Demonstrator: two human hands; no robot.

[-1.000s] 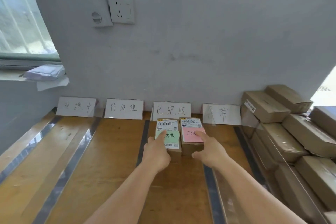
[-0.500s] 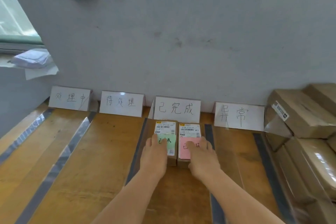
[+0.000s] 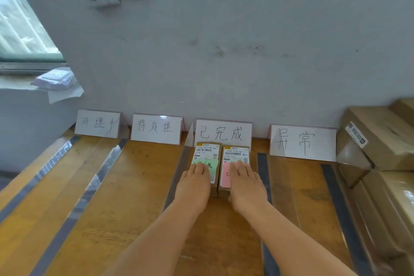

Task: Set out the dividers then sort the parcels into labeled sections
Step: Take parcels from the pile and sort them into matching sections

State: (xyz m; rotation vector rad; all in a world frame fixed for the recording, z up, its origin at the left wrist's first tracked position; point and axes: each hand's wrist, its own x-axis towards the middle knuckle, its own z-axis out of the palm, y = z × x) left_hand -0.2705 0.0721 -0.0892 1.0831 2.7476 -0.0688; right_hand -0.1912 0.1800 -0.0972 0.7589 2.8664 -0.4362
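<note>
Both forearms reached far. Left hand (image 3: 194,182) lay flat, fingers straight and together, on the green-noted parcel (image 3: 207,159); right hand (image 3: 245,182) likewise on the pink-noted parcel (image 3: 234,159). Parcels sat side by side, touching, just near of the 已完成 sign (image 3: 223,133).

Cardboard parcels (image 3: 207,152) (glossy wood table (image 3: 139,186))

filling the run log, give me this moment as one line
left hand: flat on green-note parcel | right hand: flat on pink-note parcel | parcels: side by side below 已完成 sign
</note>
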